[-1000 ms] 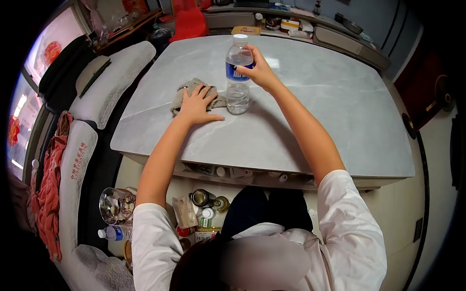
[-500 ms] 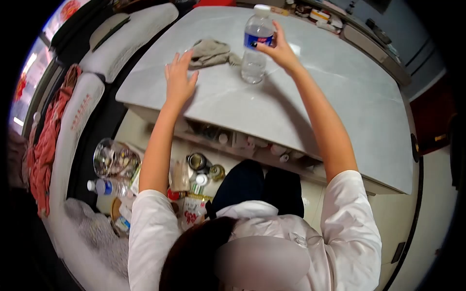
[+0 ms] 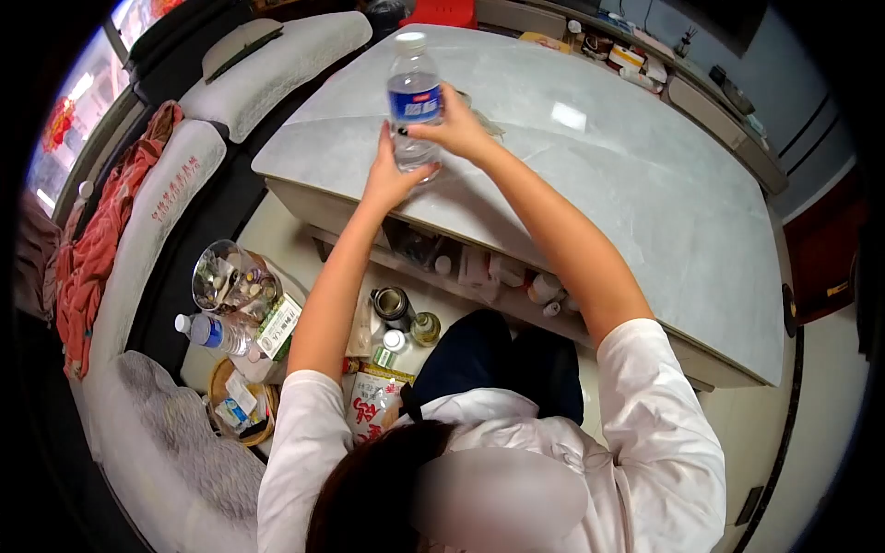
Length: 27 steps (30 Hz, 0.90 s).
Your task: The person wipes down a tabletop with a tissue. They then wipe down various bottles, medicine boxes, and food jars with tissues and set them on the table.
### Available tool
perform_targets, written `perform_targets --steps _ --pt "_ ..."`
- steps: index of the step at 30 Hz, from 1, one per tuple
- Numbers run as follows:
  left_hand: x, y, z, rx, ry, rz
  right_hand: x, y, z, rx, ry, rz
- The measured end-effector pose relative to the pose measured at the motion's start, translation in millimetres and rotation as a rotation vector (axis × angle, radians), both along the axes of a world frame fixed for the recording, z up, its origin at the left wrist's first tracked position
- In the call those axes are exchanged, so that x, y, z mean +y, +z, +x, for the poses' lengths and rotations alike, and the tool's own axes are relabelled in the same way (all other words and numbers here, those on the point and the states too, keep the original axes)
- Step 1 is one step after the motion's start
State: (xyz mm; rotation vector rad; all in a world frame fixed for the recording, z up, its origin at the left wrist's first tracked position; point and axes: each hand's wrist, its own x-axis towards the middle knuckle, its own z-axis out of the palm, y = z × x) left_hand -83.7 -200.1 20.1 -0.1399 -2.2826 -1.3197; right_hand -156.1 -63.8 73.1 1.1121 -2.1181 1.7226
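Observation:
A clear plastic water bottle [image 3: 415,81] with a white cap and blue label is upright at the table's left part. My right hand [image 3: 454,127] grips it from the right, just under the label, thumb across the front. Lower down, my left hand [image 3: 391,177] is wrapped round the bottle's bottom part, fingers on the left side and thumb in front. Whether the base touches the tabletop is hard to tell. Behind my right hand, a grey cloth [image 3: 486,122] lies on the table, mostly hidden.
The pale marble-look table [image 3: 627,203] has an open shelf with small items below. On the floor at left are a clear bin [image 3: 235,276], another bottle [image 3: 212,332], a basket [image 3: 241,401] and an open dark flask [image 3: 392,307]. A sofa [image 3: 175,184] runs along the left.
The bottle has moved left and nearer in my right hand, past the cloth. My left hand, spread and apart from it before, now closes round its lower part. The view has shifted slightly.

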Motion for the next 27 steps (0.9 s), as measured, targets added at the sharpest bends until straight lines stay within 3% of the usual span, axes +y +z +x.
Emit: perform_targets --steps 3,6,9,12,15,23,27 --pt "-11 7 -28 -0.051 -0.073 0.198 -4 5 -12 -0.191 0.268 0.043" --pt "-42 3 -49 0.019 -0.016 0.113 14 -16 -71 0.201 -0.104 0.188" --pt "-53 10 -67 -0.003 0.005 0.106 16 -36 -75 0.45 -0.413 0.626" --pt "-60 12 -99 -0.008 0.026 0.046 16 -41 -86 0.295 -0.423 0.688" --pt "-53 10 -129 -0.008 -0.001 0.055 22 -40 -111 0.285 -0.63 0.724" --pt "-14 6 -196 0.011 -0.047 0.004 72 -41 -144 0.259 -0.834 0.718" --pt "3 12 -196 -0.072 -0.127 0.044 93 -37 -150 0.161 -0.742 0.781"
